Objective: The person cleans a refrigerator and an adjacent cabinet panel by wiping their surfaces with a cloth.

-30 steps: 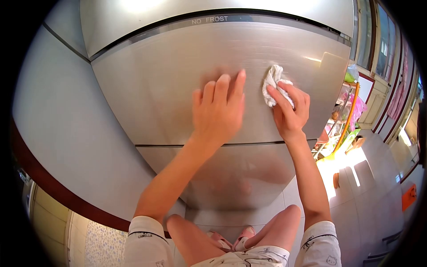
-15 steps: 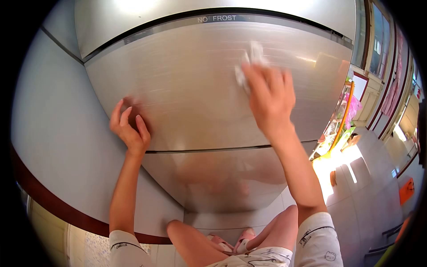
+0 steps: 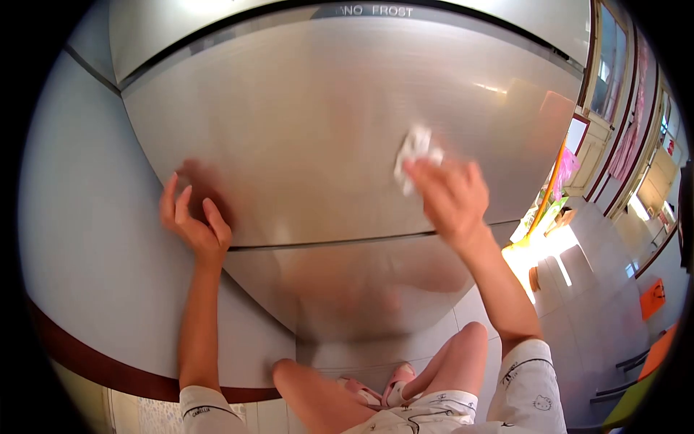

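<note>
Crouched low on the floor before a brushed-steel refrigerator door (image 3: 289,130), you press a bunched white cloth (image 3: 414,148) to its front with your right hand (image 3: 457,206), right of centre and above the seam (image 3: 332,244). The right grip is closed, pinching the cloth between thumb and fingers; the wadding probably keeps the cloth compact under the fingertips, cushioning them from the metal. Your left hand (image 3: 199,230) holds nothing, its grip half open with fingers curled and apart, near the door's left edge, perhaps for balance; whether it touches the door, you cannot tell. The "NO FROST" lettering (image 3: 379,11) runs above.
</note>
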A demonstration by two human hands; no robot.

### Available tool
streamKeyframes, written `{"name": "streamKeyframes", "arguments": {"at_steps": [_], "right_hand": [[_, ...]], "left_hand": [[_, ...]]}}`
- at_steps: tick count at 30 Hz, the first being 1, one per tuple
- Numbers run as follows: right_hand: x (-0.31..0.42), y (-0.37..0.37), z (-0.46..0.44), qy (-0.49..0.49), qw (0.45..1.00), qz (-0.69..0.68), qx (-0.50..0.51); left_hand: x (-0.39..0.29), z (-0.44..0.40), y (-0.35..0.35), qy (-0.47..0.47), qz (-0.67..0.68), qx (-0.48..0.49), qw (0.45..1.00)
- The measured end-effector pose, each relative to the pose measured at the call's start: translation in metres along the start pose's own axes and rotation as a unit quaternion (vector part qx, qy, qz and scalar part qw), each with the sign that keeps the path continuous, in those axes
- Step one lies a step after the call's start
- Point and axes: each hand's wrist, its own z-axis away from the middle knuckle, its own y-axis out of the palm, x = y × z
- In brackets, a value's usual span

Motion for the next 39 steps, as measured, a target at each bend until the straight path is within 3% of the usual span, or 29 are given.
{"name": "streamKeyframes", "arguments": {"at_steps": [3,5,6,8,11,13,17,19,24,27,28,30,31,32,34,36,39], "right_hand": [[-0.044,0.023,-0.047,0.065,0.989,-0.02,-0.129],[-0.065,0.016,-0.071,0.162,0.979,-0.035,-0.115],[-0.059,0.011,-0.08,0.126,0.98,-0.076,-0.135],[-0.062,0.006,-0.059,0.128,0.978,0.079,-0.142],[-0.039,0.008,-0.017,0.251,0.942,0.047,-0.218],[-0.001,0.018,0.006,0.28,0.938,0.062,-0.195],[0.103,0.056,0.026,0.13,0.984,-0.087,-0.087],[0.127,0.072,0.017,0.168,0.974,-0.106,-0.107],[0.158,0.083,0.016,-0.011,0.959,-0.28,0.036],[0.125,0.059,0.024,-0.025,0.977,-0.198,0.078],[0.101,0.047,0.035,0.002,0.988,-0.141,0.061],[0.056,0.029,0.053,0.116,0.988,0.105,0.002],[0.032,0.032,0.058,0.274,0.949,-0.043,-0.148],[0.012,0.01,0.025,0.252,0.955,0.095,-0.126],[-0.004,0.014,-0.001,0.356,0.913,0.043,-0.194],[0.014,0.024,-0.036,0.307,0.935,0.073,-0.162],[0.076,0.079,-0.077,0.112,0.986,0.002,-0.12]], "left_hand": [[0.001,-0.001,0.002,-0.01,0.0,-0.008,1.0],[0.005,0.0,0.004,-0.019,0.003,-0.018,1.0],[0.005,0.0,0.003,-0.046,-0.011,-0.022,0.999],[0.003,-0.001,0.002,-0.098,-0.04,-0.035,0.994],[0.001,0.004,0.002,-0.239,-0.029,-0.051,0.969],[0.003,0.006,0.002,-0.245,-0.033,-0.057,0.967],[0.002,0.005,0.001,-0.346,0.122,-0.067,0.928],[0.004,0.008,0.001,-0.345,0.146,-0.054,0.926],[0.004,0.011,0.003,-0.36,0.136,-0.029,0.923],[0.01,0.017,-0.002,-0.388,0.101,0.033,0.916],[0.013,0.024,-0.002,-0.409,0.103,0.055,0.905],[0.016,0.025,-0.002,-0.421,0.103,0.066,0.899],[0.014,0.023,-0.001,-0.41,0.102,0.055,0.904],[0.012,0.021,-0.001,-0.4,0.102,0.046,0.91],[0.01,0.016,-0.002,-0.385,0.115,0.031,0.915],[0.008,0.014,-0.001,-0.376,0.125,0.015,0.918],[0.009,0.015,0.0,-0.37,0.126,0.003,0.921]]}}
